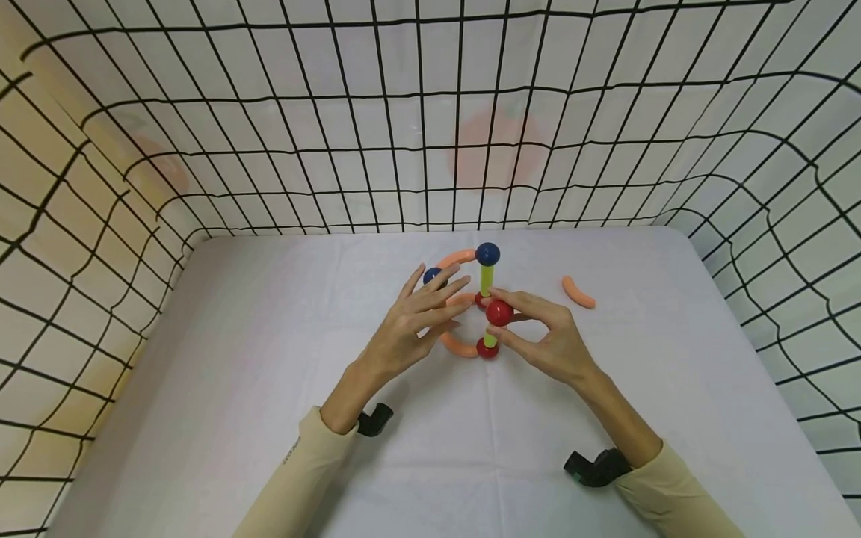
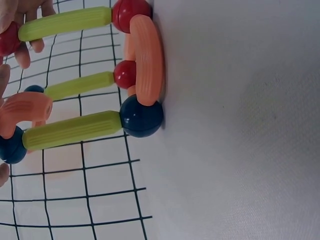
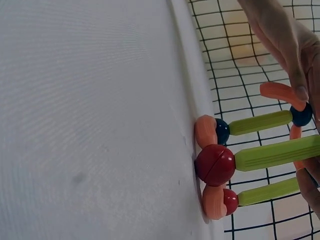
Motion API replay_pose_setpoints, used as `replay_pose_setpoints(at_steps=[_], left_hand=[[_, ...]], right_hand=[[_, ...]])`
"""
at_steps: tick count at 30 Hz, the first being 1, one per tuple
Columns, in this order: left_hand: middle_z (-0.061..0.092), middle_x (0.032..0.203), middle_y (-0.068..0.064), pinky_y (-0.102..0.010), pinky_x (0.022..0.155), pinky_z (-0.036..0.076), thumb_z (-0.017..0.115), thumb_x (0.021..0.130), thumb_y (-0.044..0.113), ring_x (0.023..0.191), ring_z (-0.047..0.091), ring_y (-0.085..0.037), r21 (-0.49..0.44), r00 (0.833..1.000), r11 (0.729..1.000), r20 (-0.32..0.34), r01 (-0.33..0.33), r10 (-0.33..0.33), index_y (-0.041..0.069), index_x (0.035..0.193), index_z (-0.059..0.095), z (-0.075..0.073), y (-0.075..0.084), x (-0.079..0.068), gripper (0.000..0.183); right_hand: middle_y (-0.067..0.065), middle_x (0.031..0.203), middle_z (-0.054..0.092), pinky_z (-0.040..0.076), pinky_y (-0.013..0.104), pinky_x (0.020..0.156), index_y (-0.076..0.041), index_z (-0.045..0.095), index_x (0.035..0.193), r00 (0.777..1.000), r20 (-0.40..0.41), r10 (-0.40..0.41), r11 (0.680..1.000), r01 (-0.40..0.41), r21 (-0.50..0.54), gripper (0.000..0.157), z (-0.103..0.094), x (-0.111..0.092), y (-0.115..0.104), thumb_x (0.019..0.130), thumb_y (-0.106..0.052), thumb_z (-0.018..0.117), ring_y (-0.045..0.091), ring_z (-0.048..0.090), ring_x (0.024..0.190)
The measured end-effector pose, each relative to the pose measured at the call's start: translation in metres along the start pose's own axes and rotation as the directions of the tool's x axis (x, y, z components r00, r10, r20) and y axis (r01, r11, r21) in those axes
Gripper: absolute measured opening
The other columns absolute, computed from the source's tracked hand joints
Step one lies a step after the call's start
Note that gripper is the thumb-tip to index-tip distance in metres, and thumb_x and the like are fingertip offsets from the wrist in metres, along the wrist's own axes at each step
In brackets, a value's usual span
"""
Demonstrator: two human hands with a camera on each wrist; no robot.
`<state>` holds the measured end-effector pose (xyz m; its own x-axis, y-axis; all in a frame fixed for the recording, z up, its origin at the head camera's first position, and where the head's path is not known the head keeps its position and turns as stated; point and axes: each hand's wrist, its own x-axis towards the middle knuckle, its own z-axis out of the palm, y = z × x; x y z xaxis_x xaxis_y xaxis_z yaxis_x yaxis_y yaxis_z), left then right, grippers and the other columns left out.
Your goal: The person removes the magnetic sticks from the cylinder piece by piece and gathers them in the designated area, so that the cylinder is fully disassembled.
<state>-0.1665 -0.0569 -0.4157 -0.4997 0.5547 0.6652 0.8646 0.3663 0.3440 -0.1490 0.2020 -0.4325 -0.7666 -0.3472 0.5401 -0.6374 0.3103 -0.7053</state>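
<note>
A frame of lime-green rods [image 2: 72, 130], orange curved rods [image 2: 150, 60] and red and blue balls stands before me. With thumb and fingers, my right hand [image 1: 551, 340] pinches the red ball [image 1: 500, 312] atop the nearest upright rod. My left hand [image 1: 413, 325] spreads its fairly straight fingers over the upper left blue ball [image 1: 433, 276]. In the right wrist view, one of its fingertips touches an upper orange curved rod [image 3: 280, 92] at that ball. This rod's other end points free. Another blue ball [image 1: 487, 254] tops the far upright rod.
A loose orange curved rod [image 1: 578, 292] lies on the white cloth [image 1: 235, 373], right of the frame. Black wire mesh [image 1: 377, 97] encloses the back and sides. Black devices [image 1: 599, 468] sit at both wrists by the beige sleeves.
</note>
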Motion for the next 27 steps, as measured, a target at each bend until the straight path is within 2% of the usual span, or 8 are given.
replay_pose_setpoints(at_steps=[5, 10, 19, 27], left_hand=[[0.063, 0.143, -0.019, -0.061, 0.125, 0.030, 0.086, 0.078, -0.002, 0.142, 0.051, -0.042, 0.025, 1.000, 1.000, -0.005, 0.002, -0.002, 0.002, 0.126, 0.074, 0.001, 0.000, 0.000, 0.050], [0.062, 0.145, -0.020, -0.060, 0.126, 0.029, 0.086, 0.080, -0.001, 0.144, 0.049, -0.042, 0.029, 1.000, 0.999, -0.007, 0.013, -0.012, 0.004, 0.128, 0.073, 0.001, 0.000, -0.001, 0.050], [0.062, 0.145, -0.018, -0.059, 0.127, 0.027, 0.087, 0.081, 0.004, 0.144, 0.051, -0.039, 0.082, 1.000, 0.997, -0.030, 0.006, -0.003, 0.006, 0.128, 0.074, 0.001, 0.002, -0.001, 0.049], [0.069, 0.136, -0.016, -0.052, 0.122, 0.040, 0.088, 0.079, 0.007, 0.135, 0.061, -0.032, 0.091, 0.992, 0.995, -0.111, -0.044, 0.054, 0.001, 0.129, 0.071, 0.007, 0.016, 0.006, 0.053]], right_hand=[[0.013, 0.120, 0.074, 0.057, 0.014, 0.090, -0.006, 0.065, 0.140, 0.999, 0.038, 0.017, 1.000, -0.017, 0.005, 0.064, -0.004, 0.001, -0.002, 0.080, 0.006, 0.084, 0.003, 0.068, 0.104], [0.009, 0.118, 0.070, 0.057, 0.018, 0.085, -0.006, 0.063, 0.142, 0.998, 0.065, 0.026, 1.000, -0.027, 0.016, 0.064, -0.008, 0.001, -0.003, 0.082, 0.006, 0.081, 0.008, 0.064, 0.104], [0.006, 0.117, 0.065, 0.053, 0.022, 0.080, -0.005, 0.063, 0.141, 0.998, 0.057, 0.013, 1.000, -0.013, 0.001, 0.061, -0.009, 0.002, -0.004, 0.084, 0.008, 0.078, 0.010, 0.055, 0.105], [0.010, 0.114, 0.074, 0.057, 0.018, 0.083, -0.003, 0.069, 0.132, 1.000, -0.002, -0.012, 1.000, 0.012, -0.002, 0.060, -0.011, 0.003, -0.002, 0.076, 0.009, 0.086, 0.006, 0.065, 0.101]])
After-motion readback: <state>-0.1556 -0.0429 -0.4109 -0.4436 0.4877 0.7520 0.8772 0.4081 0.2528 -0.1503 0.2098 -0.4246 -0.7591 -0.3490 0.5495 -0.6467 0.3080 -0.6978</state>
